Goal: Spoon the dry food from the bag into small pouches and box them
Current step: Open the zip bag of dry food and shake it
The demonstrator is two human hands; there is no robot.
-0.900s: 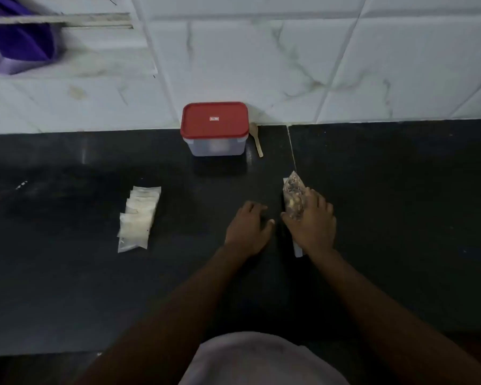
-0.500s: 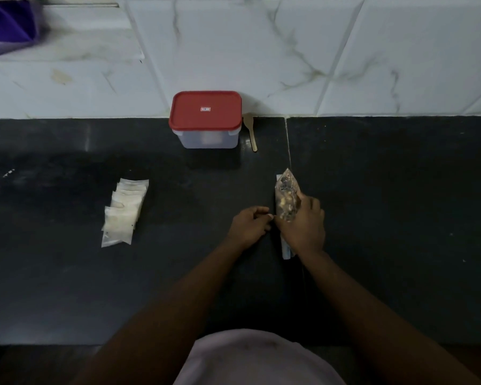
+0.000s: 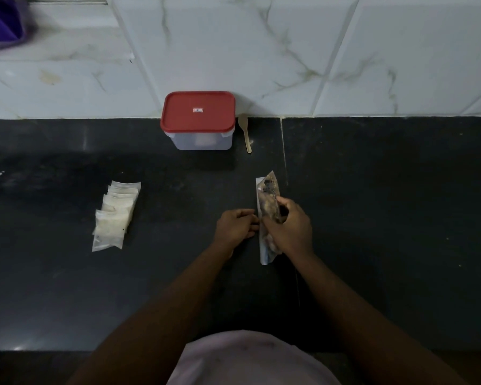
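The person wore a pale pinkish-white garment (image 3: 250,359) (dimly lit, its cloth smooth and rounded where it filled the bottom edge of the view), while both forearms (image 3: 178,290) showed bare along their whole visible length to the left hand (image 3: 235,226) and right hand (image 3: 290,232).

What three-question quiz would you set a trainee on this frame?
1. Short answer: what does the right hand grip?
2. True or false: the box has its red lid off.
3. The wooden spoon lies: A) on the counter beside the box, B) in the right hand, C) on top of the box's lid.

Key: 1. the bag of dry food; 2. false; 3. A.
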